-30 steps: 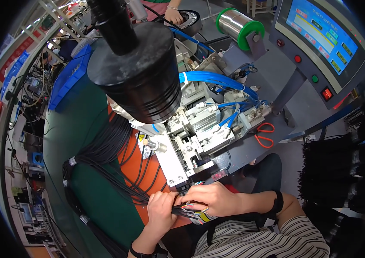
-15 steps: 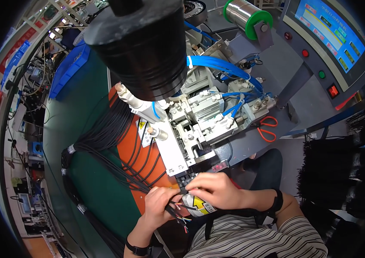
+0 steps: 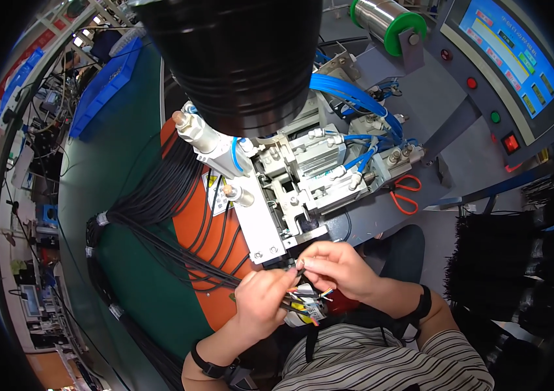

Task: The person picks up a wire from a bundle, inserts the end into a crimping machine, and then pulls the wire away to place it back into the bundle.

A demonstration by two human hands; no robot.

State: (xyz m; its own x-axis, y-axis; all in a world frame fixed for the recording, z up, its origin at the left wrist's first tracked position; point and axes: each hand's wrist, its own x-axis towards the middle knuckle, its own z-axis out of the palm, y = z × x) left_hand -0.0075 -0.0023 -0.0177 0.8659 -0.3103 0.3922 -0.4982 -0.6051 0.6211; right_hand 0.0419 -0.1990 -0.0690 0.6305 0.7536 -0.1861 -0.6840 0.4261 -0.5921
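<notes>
My left hand [image 3: 262, 301] is closed around several black cables [image 3: 208, 275]. Their stripped ends, with thin coloured wires [image 3: 326, 295], stick out below its fingers. Thumb and forefinger of my right hand [image 3: 341, 268] are pinched together at the left hand's fingertips, on what looks like the dark end of one cable; its tip is mostly hidden. Both hands are just in front of the metal clamping machine [image 3: 303, 176], at its near end. Beneath them a white and yellow label [image 3: 304, 311] shows in part.
A bundle of black cables [image 3: 153, 182] lies over the orange sheet [image 3: 192, 228] and green mat [image 3: 140, 280]. Red-handled scissors [image 3: 406, 194] lie right of the machine. A black cylinder [image 3: 238, 58] hangs above. Also there: a solder wire spool [image 3: 384, 19], a screen [image 3: 511, 52], a blue bin [image 3: 104, 91].
My hands have shifted slightly right and up, away from the labelled piece. The right fingers, earlier at the machine's near end, are now pinched against the left fingertips. The view has shifted a little.
</notes>
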